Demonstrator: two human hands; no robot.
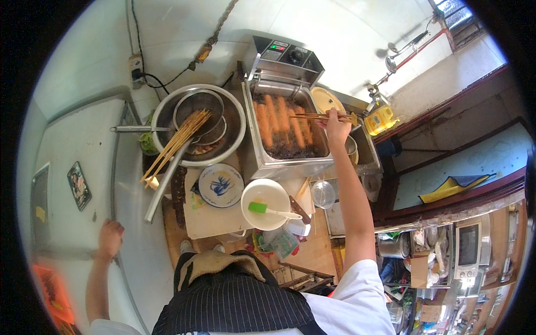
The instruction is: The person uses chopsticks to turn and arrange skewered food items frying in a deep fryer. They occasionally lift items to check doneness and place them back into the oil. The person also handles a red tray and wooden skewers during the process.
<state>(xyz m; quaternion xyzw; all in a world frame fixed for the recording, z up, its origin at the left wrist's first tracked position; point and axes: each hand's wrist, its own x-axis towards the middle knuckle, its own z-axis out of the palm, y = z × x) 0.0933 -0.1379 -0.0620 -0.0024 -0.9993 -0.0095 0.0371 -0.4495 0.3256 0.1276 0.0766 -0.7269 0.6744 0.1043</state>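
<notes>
My right hand [333,125] grips long wooden chopsticks [314,117], whose tips reach over the electric deep fryer [289,163]. Several orange-brown sausage-like pieces [283,115] lie side by side in its dark, bubbling oil. My left hand [111,238] rests with curled fingers on the edge of a white appliance top [79,134]; nothing shows in it. Left of the fryer, a large metal basin [240,121] carries long-handled strainers [199,93] and a bundle of bamboo skewers [180,140].
A white bowl [255,186] holds a green silicone brush [259,207], with a wooden-handled knife [300,209] beside it. A blue-patterned plate [222,202] lies on the cutting board [209,224]. A phone [79,186] lies at left. A yellow bottle [379,120] stands right of the fryer.
</notes>
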